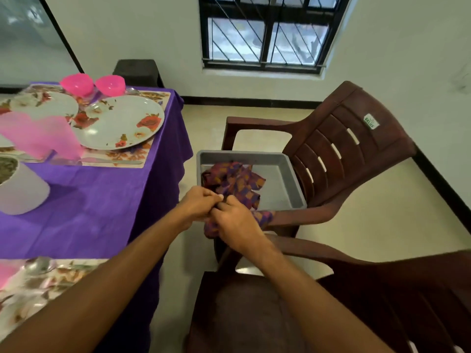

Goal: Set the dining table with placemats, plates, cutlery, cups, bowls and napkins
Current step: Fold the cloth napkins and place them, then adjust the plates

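brown chair (344, 149), grey tray (242, 154) | left hand (200, 203) and right hand (237, 222) fingers pinching patterned napkin (234, 179)

Purple-and-orange patterned napkins (233, 180) lie crumpled in a grey tray (280, 179). One napkin (263, 216) hangs over the tray's near edge, gripped by the left hand (198, 205) and the right hand (237, 222).

On the table, a white plate (119, 123) with red flowers sits flat on a floral placemat (127, 154) at the far right corner, with a second plate (48, 105) to its left. Two pink bowls (76, 84) stand along the far edge. Translucent pink cups (43, 136) stand near the first plate. A knife (112, 162) lies along that placemat's near edge. A spoon (38, 264) rests on another placemat (38, 289) at the near edge.
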A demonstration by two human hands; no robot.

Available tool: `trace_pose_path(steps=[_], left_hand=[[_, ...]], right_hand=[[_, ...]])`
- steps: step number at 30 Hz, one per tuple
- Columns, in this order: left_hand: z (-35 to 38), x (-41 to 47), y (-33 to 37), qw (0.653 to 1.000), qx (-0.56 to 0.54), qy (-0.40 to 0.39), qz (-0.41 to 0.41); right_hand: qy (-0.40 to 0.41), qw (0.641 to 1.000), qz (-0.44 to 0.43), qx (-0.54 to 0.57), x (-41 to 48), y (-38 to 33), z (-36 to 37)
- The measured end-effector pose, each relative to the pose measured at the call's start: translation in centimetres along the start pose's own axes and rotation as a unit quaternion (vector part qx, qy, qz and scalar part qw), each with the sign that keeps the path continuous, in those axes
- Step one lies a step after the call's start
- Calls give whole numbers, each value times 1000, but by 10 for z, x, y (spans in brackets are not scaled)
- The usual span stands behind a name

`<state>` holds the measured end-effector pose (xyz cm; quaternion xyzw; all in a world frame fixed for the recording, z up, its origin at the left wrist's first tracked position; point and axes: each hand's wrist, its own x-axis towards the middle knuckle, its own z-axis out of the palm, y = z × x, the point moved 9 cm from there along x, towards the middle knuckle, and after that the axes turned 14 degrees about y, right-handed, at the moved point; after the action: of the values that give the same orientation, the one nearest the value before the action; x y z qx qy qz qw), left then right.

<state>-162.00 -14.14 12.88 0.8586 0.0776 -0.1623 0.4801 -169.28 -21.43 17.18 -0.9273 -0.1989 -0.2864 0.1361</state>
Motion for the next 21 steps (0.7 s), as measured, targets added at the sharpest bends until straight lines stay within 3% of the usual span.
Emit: trace_pose_path(steps=[4,7,10,12,15,17,19,21], left_hand=[[-15,-40,-20,994,67,73,49],[-23,-71,-38,996,-25,80,1],[-35,-106,-51,977,-187,80,-65],[-43,-128,-56,958,-261,57,-100],[-56,-152,-55,969,-239,16,-64],[-71,-164,-52,974,-221,21,-34],[-85,-176,-46,975,-219,20,-12],[-91,-190,-39,978,-209,-18,1]], right_hand=[[12,1000,1,0,-32,-52,-20],[-6,991,81,107,-43,-73,-31],[-44,944,199,259,-60,-85,-41],[-23,903,299,309,-74,-79,-47],[79,789,492,361,-104,-47,-53],[110,724,575,365,-122,-30,-52],[74,718,588,365,-128,-32,-48],[16,750,558,355,-131,-39,-40]])
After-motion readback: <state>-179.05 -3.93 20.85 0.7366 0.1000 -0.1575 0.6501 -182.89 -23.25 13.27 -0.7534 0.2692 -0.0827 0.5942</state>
